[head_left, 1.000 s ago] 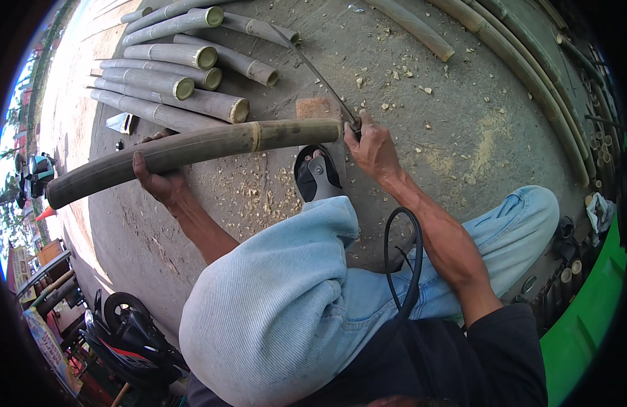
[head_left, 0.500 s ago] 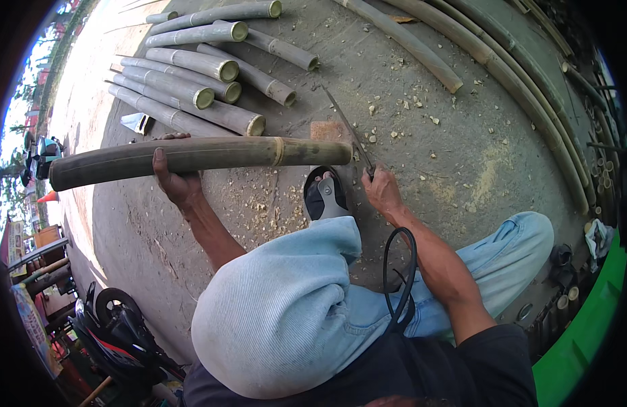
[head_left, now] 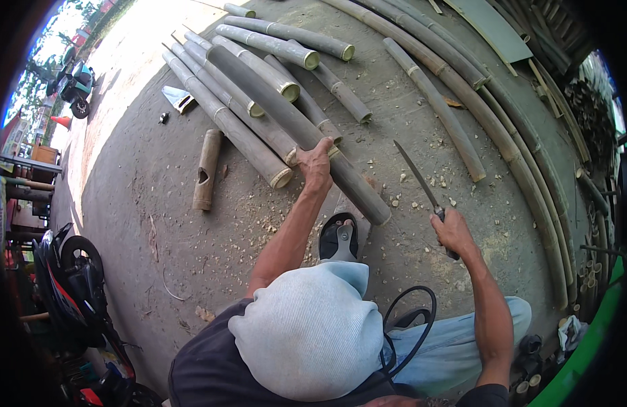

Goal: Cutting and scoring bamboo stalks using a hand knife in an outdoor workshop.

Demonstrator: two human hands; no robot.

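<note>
My left hand [head_left: 315,165] is closed around a long grey-green bamboo pole [head_left: 362,188]. The pole slants from the far left toward me, its near end just beyond my sandalled foot [head_left: 339,237]. Its far part passes over several cut bamboo poles [head_left: 249,146] on the ground, so I cannot tell whether it touches them. In my right hand [head_left: 454,232] is a long-bladed knife [head_left: 418,175], fingers wrapped round its dark handle. The blade points away and to the left, apart from the pole. Under the pole's near end a wooden block [head_left: 372,184] is partly hidden.
A short bamboo piece with a notch [head_left: 206,173] lies at left, below a metal tool [head_left: 178,99]. Long bamboo poles [head_left: 513,146] curve along the right. Pale chips litter the concrete floor [head_left: 245,227]. A motorcycle [head_left: 72,285] stands at left. A black cable [head_left: 432,305] loops near my knee.
The bamboo pole has swung from lying sideways to slanting away from me over the cut poles. My left hand moved right with it; the knife moved right, away from the pole. The view also shifted.
</note>
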